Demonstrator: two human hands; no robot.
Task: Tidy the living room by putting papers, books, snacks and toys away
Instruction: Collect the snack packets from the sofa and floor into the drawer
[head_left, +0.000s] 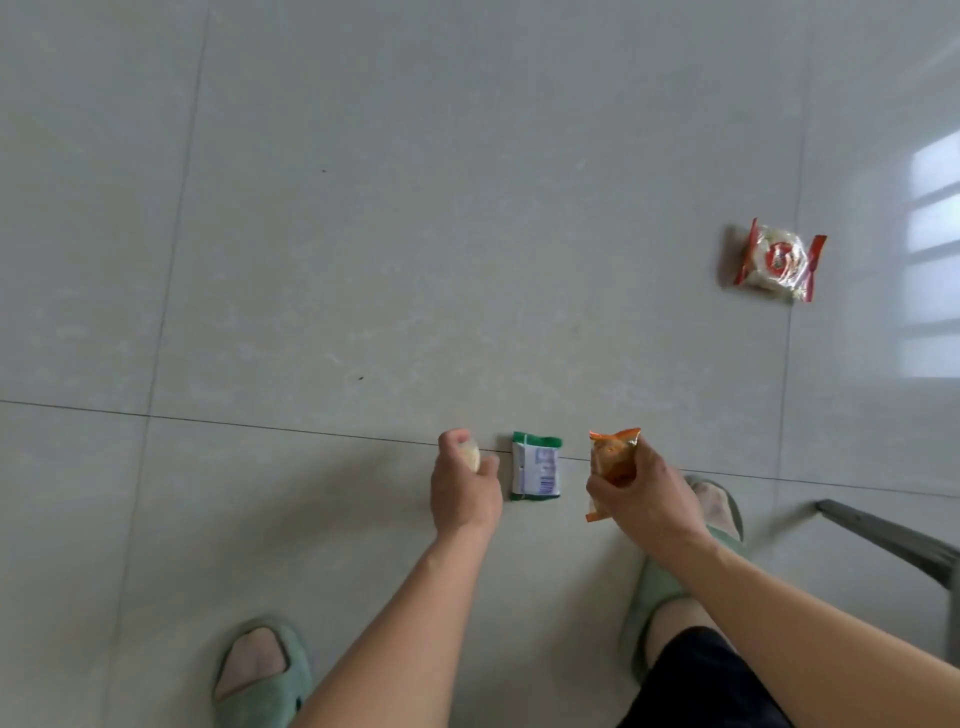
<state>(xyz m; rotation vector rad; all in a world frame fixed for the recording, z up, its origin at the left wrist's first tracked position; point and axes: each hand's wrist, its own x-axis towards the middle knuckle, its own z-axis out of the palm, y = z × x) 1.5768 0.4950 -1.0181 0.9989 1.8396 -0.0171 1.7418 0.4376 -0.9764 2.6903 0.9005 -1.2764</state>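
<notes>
Gripping an orange snack packet (613, 460), the right hand (647, 501) flanks a green packet (536, 466); left hand (465, 488) holds a pale snack (469, 453).

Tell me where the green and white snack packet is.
The green and white snack packet lies on the floor low in the head view, between the left hand and right hand.

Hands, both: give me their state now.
Left hand: grips a small pale round snack.
Right hand: grips an orange foil snack packet.
</notes>
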